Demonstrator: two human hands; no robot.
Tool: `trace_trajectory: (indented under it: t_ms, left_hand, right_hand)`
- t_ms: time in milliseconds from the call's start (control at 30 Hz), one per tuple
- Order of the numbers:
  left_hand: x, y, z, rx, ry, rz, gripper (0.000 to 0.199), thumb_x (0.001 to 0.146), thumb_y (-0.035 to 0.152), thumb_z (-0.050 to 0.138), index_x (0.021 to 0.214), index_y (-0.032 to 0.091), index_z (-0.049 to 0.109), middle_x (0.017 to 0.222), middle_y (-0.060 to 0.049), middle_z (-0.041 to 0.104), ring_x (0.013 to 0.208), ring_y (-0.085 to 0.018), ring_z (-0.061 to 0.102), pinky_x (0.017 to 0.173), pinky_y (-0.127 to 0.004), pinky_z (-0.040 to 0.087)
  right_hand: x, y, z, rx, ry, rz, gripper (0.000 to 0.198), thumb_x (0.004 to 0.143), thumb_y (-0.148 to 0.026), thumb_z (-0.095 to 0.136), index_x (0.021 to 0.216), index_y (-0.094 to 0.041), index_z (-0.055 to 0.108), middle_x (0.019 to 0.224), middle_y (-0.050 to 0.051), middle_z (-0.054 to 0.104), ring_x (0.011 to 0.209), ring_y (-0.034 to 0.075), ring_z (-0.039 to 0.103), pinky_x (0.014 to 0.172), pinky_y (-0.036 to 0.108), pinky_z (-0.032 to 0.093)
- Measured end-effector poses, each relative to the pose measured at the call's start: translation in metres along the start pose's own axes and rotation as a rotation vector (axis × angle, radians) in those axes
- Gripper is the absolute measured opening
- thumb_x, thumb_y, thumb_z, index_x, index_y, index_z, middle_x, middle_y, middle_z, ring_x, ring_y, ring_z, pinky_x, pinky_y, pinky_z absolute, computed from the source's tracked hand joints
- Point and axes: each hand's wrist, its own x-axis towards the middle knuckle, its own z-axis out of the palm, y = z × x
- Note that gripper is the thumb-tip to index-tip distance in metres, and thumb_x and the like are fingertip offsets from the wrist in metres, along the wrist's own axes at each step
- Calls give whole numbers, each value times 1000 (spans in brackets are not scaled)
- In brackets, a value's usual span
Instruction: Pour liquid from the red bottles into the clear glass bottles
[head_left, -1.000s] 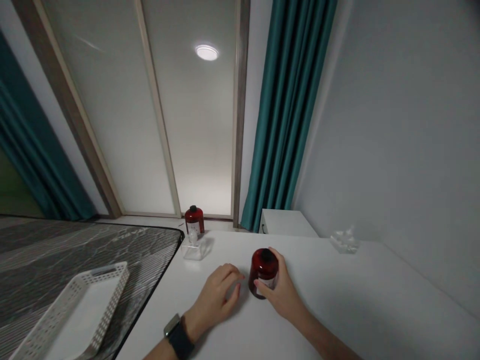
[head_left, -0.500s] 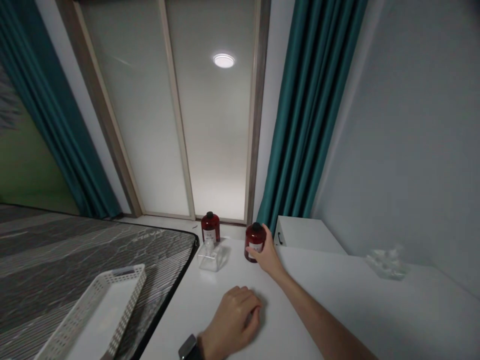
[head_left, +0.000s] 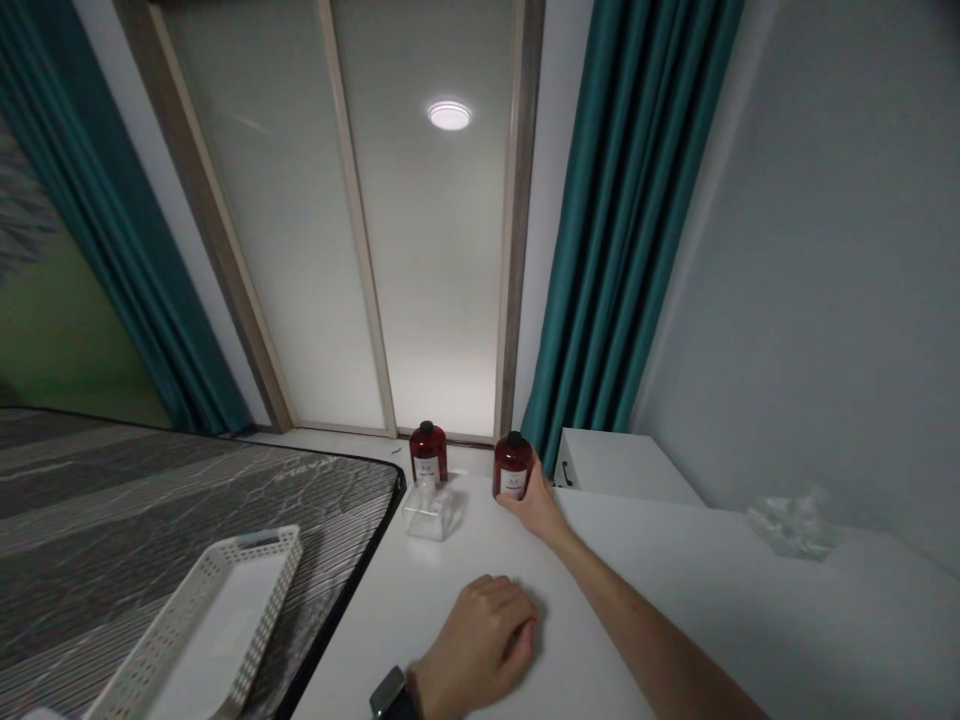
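Held bottle: the red bottle [head_left: 513, 468] stood at the far edge of the tabletop [head_left: 420, 605], in the right hand [head_left: 536, 495]. Long axis near vertical; black cap [head_left: 514, 439] pointed up, base down, white label [head_left: 513, 482] turned toward the wearer. Whether the base bore fully on the surface could not be told.

Right hand: arm extended forward; thumb lay across the lower front of the bottle, below the label, and the fingers closed around its right side, partly hidden behind it. Grip narrow, set to the bottle's width.

Left hand [head_left: 484, 640]: near side of the tabletop, well apart from the bottle, fingers curled loosely inward, thumb near the index finger. Dark watch [head_left: 390, 692] on that wrist.

Surroundings: a second red bottle [head_left: 428, 452] stood upright to the left, cap up, label also facing the wearer, its axis roughly parallel to the first. A clear container [head_left: 426, 522] sat just in front of it, overlapping its lower part in view. A white perforated basket [head_left: 264, 610] lay left of the tabletop, on a grey patterned mattress [head_left: 150, 500].
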Motion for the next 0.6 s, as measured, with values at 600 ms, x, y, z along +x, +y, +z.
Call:
trace_trajectory:
  t_ms: [600]
  left_hand:
    - [1, 2, -4, 25, -73, 6, 14, 80, 9, 52, 83, 21, 59, 74, -1, 65, 72, -18, 60, 68, -30, 37]
  right_hand:
    - [0, -3, 2, -220, -65, 68, 107, 63, -25, 83, 152, -20, 22, 122, 17, 69, 111, 38, 67, 92, 49, 49]
